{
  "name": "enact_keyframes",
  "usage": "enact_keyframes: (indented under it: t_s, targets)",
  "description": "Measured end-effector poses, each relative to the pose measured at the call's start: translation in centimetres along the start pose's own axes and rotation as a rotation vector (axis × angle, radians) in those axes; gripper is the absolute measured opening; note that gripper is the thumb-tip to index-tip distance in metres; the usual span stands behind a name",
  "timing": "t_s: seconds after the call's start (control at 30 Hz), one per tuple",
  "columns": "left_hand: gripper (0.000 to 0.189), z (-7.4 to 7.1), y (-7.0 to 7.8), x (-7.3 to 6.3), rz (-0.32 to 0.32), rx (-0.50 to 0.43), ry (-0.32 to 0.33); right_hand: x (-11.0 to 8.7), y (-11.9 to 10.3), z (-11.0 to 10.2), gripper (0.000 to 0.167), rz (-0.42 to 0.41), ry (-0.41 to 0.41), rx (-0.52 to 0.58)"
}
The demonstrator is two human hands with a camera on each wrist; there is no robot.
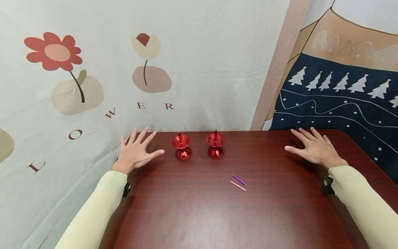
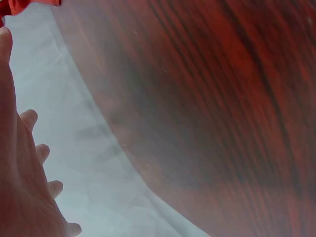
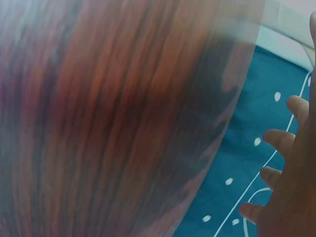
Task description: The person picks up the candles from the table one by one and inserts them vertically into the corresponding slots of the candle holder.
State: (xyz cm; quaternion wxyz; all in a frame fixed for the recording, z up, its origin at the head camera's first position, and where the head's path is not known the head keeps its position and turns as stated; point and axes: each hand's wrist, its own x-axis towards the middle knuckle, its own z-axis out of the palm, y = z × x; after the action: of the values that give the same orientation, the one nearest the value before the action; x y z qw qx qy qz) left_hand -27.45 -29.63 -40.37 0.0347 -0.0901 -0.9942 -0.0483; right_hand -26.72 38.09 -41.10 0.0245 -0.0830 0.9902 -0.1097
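My left hand [image 1: 135, 152] spreads its fingers over the table's far left side, holding nothing. Just right of its thumb stands a shiny red candle holder [image 1: 183, 153] with a shallow dish and a short upright stick. A matching red candle holder [image 1: 215, 151] stands to its right. Far off on the right, my right hand [image 1: 314, 148] is spread above the table, nothing in it. A purple stick [image 1: 239, 180] and a pink stick [image 1: 237, 185], both thin like small candles, lie nearly parallel on the table in front of the holders.
The dark reddish-brown table [image 1: 186, 214] has a rounded far right corner. Behind it hangs a pale cloth [image 1: 211, 69] printed with flowers and letters. To the right is a navy cloth [image 1: 335, 100] with white trees.
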Motion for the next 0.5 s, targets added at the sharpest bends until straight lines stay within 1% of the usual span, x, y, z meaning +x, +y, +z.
enact_keyframes:
  t_s: [0.1,0.3,0.4,0.5]
  targets:
    - [0.103,-0.3,0.7,-0.3,0.02,0.002,0.016,0.0,-0.7,0.0,0.104,-0.019,-0.001,-0.018]
    - [0.102,-0.4,2.3,-1.2,0.062,-0.013,0.089,0.0,-2.5,0.2,0.101,-0.062,0.016,-0.04]
    - [0.104,-0.4,3.5,-1.5,0.081,-0.03,0.135,-0.1,-3.5,0.3,0.1,-0.08,0.014,-0.034]
    - [0.108,-0.6,5.0,-1.9,0.113,-0.056,0.197,-0.1,-4.7,0.5,0.099,-0.096,0.019,-0.017]
